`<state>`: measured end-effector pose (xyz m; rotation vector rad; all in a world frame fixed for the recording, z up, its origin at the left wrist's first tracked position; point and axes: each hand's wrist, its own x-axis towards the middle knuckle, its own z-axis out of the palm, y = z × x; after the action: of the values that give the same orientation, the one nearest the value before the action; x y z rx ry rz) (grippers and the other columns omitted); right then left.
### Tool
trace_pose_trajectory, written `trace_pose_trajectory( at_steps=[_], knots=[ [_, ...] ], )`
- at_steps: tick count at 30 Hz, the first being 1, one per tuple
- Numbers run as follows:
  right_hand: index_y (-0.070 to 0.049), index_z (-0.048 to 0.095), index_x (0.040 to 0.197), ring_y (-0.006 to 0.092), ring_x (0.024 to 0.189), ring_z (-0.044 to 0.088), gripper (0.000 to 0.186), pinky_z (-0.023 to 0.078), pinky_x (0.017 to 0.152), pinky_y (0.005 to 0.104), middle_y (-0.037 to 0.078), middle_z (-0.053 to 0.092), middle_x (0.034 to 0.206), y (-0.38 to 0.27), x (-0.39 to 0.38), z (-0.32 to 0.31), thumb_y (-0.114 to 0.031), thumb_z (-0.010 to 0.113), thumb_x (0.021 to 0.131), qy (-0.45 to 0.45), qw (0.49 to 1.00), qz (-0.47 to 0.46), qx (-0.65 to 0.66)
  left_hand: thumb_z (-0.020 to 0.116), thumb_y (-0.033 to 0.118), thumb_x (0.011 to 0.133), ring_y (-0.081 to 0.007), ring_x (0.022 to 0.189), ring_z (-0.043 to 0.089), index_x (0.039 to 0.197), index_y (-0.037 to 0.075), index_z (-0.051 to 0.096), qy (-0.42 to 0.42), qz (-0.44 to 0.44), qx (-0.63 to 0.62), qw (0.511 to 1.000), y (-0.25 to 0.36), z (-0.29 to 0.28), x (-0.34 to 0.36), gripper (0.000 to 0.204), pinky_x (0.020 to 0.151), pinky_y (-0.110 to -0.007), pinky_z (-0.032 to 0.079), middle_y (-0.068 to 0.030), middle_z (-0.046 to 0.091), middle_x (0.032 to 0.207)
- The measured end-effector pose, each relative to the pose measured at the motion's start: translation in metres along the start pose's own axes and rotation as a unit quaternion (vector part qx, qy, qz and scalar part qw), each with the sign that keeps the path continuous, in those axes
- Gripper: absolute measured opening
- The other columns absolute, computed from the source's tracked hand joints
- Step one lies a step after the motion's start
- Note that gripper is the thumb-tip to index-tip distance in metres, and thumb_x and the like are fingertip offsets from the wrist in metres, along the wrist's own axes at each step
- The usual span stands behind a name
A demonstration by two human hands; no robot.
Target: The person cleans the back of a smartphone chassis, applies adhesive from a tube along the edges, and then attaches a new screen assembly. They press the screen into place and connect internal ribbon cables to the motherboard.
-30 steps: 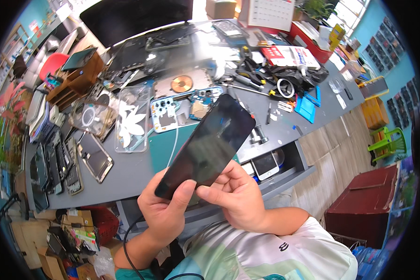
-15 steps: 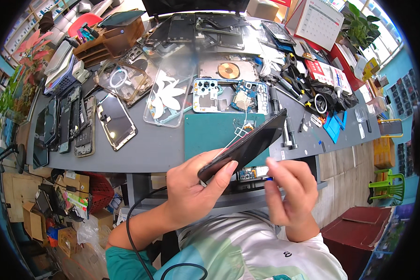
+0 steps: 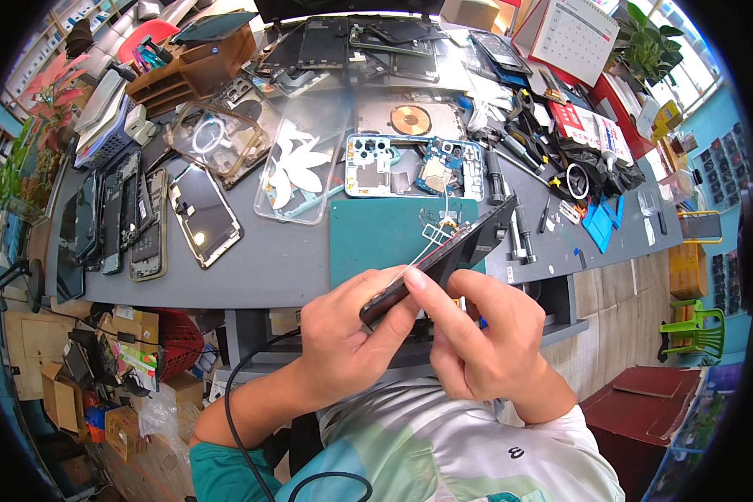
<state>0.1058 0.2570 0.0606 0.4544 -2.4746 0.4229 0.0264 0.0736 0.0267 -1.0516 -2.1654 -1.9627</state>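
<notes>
My left hand [image 3: 343, 335] grips the lower end of a dark phone [image 3: 480, 239], held tilted nearly edge-on with its far end raised to the right. My right hand [image 3: 498, 343] has its index fingertip on the phone's near edge, other fingers bent and apart. A thin white cable runs along that edge toward a blue circuit board [image 3: 435, 163] in an opened phone frame [image 3: 370, 171]. Below the frame lies a green mat [image 3: 360, 234], partly hidden by the phone and my hands.
The grey desk [image 3: 276, 259] holds stacked phone parts [image 3: 142, 234], a clear case [image 3: 268, 192] with white pieces, screwdrivers and pliers [image 3: 523, 146], blue plastic tools [image 3: 598, 226] and a wooden organizer [image 3: 192, 75]. An open drawer [image 3: 560, 314] sits below the front edge.
The phone has turned from face-up to edge-on in my left hand. My right hand left it, then came back to touch its edge with the index finger. The view has shifted.
</notes>
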Motion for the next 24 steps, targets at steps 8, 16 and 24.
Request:
trace_pose_trajectory(
  at_steps=[8, 16, 24],
  knots=[
    [-0.014, 0.073, 0.143, 0.0177, 0.061, 0.055, 0.076, 0.047, 0.052, 0.0308, 0.008, 0.06, 0.097, 0.008, -0.004, -0.001, -0.014, 0.069, 0.067, 0.012, 0.999, 0.028, -0.043, 0.079, 0.006, 0.098, -0.0187, 0.076, 0.075, 0.124, -0.004, 0.072, 0.007, 0.008, 0.0, 1.0, -0.003, 0.003, -0.001, 0.029, 0.066, -0.03, 0.058, -0.0148, 0.078, 0.095],
    [-0.014, 0.073, 0.143, 0.0186, 0.062, 0.057, 0.077, 0.048, 0.052, 0.0321, 0.009, 0.059, 0.094, 0.017, -0.003, -0.006, -0.009, 0.069, 0.066, 0.026, 0.996, 0.059, -0.062, 0.079, 0.008, 0.098, -0.0157, 0.075, 0.074, 0.122, -0.005, 0.073, 0.004, -0.047, -0.027, 0.999, -0.001, 0.002, -0.003, 0.028, 0.067, -0.029, 0.058, -0.0158, 0.079, 0.098],
    [-0.013, 0.071, 0.145, 0.019, 0.06, 0.055, 0.078, 0.047, 0.052, 0.0328, 0.008, 0.059, 0.094, 0.03, -0.007, -0.008, -0.005, 0.07, 0.068, 0.035, 0.993, 0.077, -0.078, 0.073, 0.007, 0.102, -0.0044, 0.072, 0.059, 0.124, -0.008, 0.072, 0.004, -0.055, -0.055, 0.997, -0.001, 0.002, -0.004, 0.026, 0.063, -0.022, 0.048, -0.0018, 0.073, 0.087]
  ],
)
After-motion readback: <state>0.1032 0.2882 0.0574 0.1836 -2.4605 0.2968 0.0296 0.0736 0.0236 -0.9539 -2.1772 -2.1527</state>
